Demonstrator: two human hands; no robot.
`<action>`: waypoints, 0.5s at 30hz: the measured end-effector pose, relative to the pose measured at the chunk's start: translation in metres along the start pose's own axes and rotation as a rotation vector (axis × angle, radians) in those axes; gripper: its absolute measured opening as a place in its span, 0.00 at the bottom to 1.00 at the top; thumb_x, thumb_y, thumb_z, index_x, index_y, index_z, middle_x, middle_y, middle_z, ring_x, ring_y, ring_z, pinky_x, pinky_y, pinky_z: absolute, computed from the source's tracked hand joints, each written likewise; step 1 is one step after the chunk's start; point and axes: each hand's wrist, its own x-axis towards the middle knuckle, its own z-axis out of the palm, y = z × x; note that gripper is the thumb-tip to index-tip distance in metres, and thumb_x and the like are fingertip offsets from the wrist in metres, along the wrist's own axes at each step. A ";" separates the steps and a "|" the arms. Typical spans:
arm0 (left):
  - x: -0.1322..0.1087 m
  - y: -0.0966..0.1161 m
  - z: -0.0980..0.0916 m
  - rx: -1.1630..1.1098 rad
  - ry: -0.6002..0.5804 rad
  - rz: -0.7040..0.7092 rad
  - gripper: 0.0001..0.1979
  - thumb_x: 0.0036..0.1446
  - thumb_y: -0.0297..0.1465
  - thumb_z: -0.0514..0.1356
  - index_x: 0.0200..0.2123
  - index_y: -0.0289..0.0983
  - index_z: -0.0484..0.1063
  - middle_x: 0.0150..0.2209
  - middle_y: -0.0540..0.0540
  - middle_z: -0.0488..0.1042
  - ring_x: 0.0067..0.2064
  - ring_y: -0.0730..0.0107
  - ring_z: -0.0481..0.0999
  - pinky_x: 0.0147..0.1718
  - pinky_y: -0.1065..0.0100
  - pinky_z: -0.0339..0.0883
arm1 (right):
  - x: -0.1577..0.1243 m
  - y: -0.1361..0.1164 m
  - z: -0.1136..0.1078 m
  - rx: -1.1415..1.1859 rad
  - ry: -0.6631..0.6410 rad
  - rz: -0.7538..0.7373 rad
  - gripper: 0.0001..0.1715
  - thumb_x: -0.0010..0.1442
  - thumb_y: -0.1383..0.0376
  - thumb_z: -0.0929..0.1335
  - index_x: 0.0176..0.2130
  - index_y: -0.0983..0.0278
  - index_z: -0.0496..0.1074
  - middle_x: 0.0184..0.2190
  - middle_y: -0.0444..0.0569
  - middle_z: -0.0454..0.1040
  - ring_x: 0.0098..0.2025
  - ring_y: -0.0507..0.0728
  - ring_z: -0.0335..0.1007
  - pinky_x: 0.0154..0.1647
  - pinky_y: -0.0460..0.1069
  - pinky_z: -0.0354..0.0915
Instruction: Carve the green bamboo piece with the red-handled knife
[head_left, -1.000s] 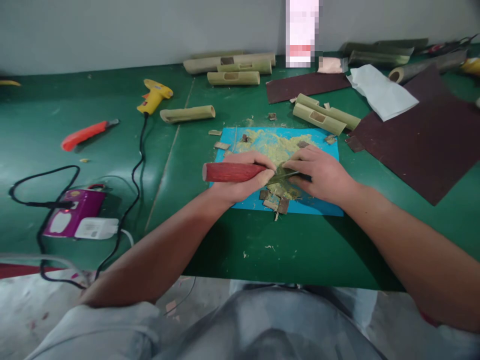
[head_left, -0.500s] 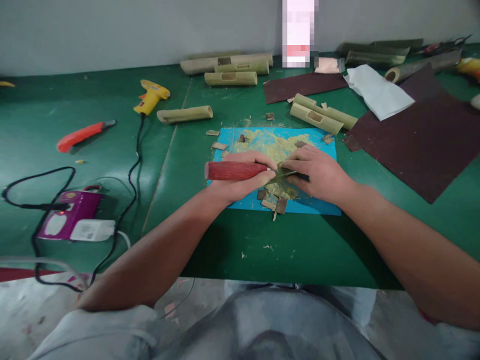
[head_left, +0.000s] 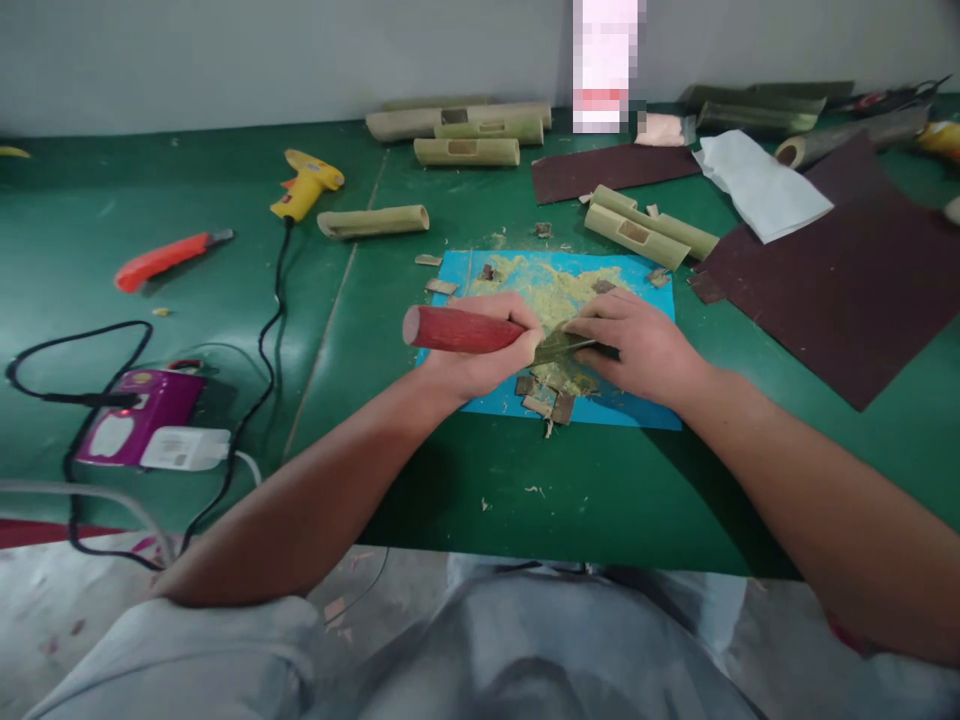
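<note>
My left hand (head_left: 487, 340) is closed around a hand tool with a thick red handle (head_left: 469, 330). Its narrow metal shaft (head_left: 581, 345) points right, towards my other hand. My right hand (head_left: 637, 345) has its fingers bent and closed on a small olive-green bamboo piece (head_left: 556, 345), mostly hidden by the fingers. Both hands are over a blue sheet (head_left: 637, 410) covered with pale yellow dust (head_left: 540, 280). Small brown bamboo chips (head_left: 561, 407) lie just below the hands.
Bamboo tubes with cut openings (head_left: 634, 235) lie beyond the sheet and along the wall (head_left: 465, 152). On the left are a yellow glue gun (head_left: 304, 190), a red-handled cutter (head_left: 165, 260), a purple power box (head_left: 142, 415) and cords. Brown sandpaper sheets (head_left: 840, 310) and white paper (head_left: 765, 190) lie right.
The red-handled tool has drawn slightly left, its handle end tilting up, with more of its shaft showing between the hands. My right hand stays nearly still. The view has shifted slightly.
</note>
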 end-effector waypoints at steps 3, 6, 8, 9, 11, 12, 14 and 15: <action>-0.003 -0.004 0.000 0.033 0.028 0.021 0.09 0.54 0.34 0.60 0.23 0.40 0.75 0.26 0.49 0.78 0.30 0.67 0.76 0.33 0.63 0.72 | 0.000 0.000 0.000 0.014 -0.002 0.001 0.15 0.67 0.62 0.66 0.48 0.63 0.80 0.43 0.56 0.78 0.47 0.65 0.69 0.52 0.61 0.66; -0.005 -0.006 0.000 0.057 0.056 -0.005 0.10 0.55 0.36 0.60 0.24 0.41 0.75 0.27 0.50 0.78 0.31 0.66 0.77 0.35 0.62 0.73 | 0.001 -0.001 -0.001 0.020 -0.004 0.001 0.14 0.67 0.63 0.66 0.47 0.61 0.80 0.42 0.54 0.78 0.46 0.64 0.69 0.51 0.60 0.65; -0.006 -0.007 -0.001 0.016 0.051 -0.034 0.10 0.56 0.37 0.60 0.25 0.41 0.76 0.27 0.49 0.78 0.31 0.65 0.78 0.34 0.63 0.74 | 0.000 -0.001 -0.001 0.023 0.002 0.003 0.14 0.67 0.62 0.66 0.47 0.61 0.80 0.42 0.54 0.78 0.46 0.64 0.69 0.50 0.60 0.65; -0.006 -0.007 -0.002 -0.018 0.035 -0.043 0.10 0.57 0.38 0.59 0.27 0.41 0.76 0.27 0.49 0.78 0.31 0.65 0.78 0.34 0.63 0.75 | 0.000 -0.001 -0.001 0.026 0.005 0.004 0.14 0.67 0.62 0.66 0.47 0.61 0.80 0.42 0.54 0.78 0.46 0.64 0.69 0.50 0.60 0.65; -0.005 -0.007 -0.004 -0.087 -0.023 -0.030 0.12 0.58 0.40 0.59 0.32 0.40 0.79 0.28 0.48 0.79 0.33 0.64 0.80 0.35 0.63 0.75 | 0.000 -0.001 -0.001 0.029 0.008 0.001 0.14 0.67 0.62 0.66 0.47 0.61 0.80 0.42 0.54 0.78 0.46 0.64 0.68 0.50 0.60 0.65; -0.005 -0.008 -0.005 -0.116 -0.055 -0.008 0.13 0.58 0.41 0.59 0.34 0.40 0.80 0.29 0.48 0.80 0.34 0.63 0.80 0.35 0.63 0.75 | 0.000 -0.001 -0.001 0.026 0.008 0.001 0.14 0.66 0.62 0.66 0.48 0.61 0.80 0.42 0.54 0.78 0.46 0.64 0.68 0.50 0.60 0.65; -0.004 -0.010 -0.006 -0.157 -0.104 0.041 0.14 0.59 0.42 0.60 0.38 0.40 0.81 0.31 0.47 0.82 0.36 0.63 0.81 0.35 0.63 0.75 | 0.000 -0.001 0.000 0.012 0.010 -0.003 0.14 0.66 0.63 0.66 0.48 0.61 0.80 0.42 0.54 0.78 0.46 0.63 0.68 0.50 0.60 0.65; -0.004 -0.011 -0.006 -0.173 -0.116 0.059 0.15 0.59 0.42 0.60 0.39 0.40 0.81 0.32 0.47 0.82 0.36 0.62 0.81 0.35 0.63 0.74 | 0.000 -0.001 0.000 0.004 0.010 -0.005 0.14 0.66 0.63 0.66 0.48 0.62 0.80 0.42 0.54 0.78 0.46 0.63 0.68 0.50 0.59 0.65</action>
